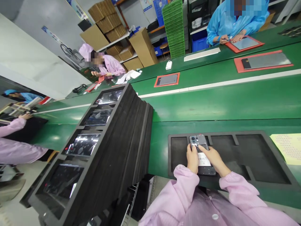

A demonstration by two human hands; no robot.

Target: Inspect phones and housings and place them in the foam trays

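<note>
Head view: phone, camera side up, in the left part of a foam tray at the worktop's near edge. Left hand and right hand clasp its long sides. A tall stack of trays stands just left.

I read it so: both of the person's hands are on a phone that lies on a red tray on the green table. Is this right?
Not fully. The head view shows the tray under the phone is black foam, not red. Both the left hand and the right hand are on the phone, on the green table.
</note>
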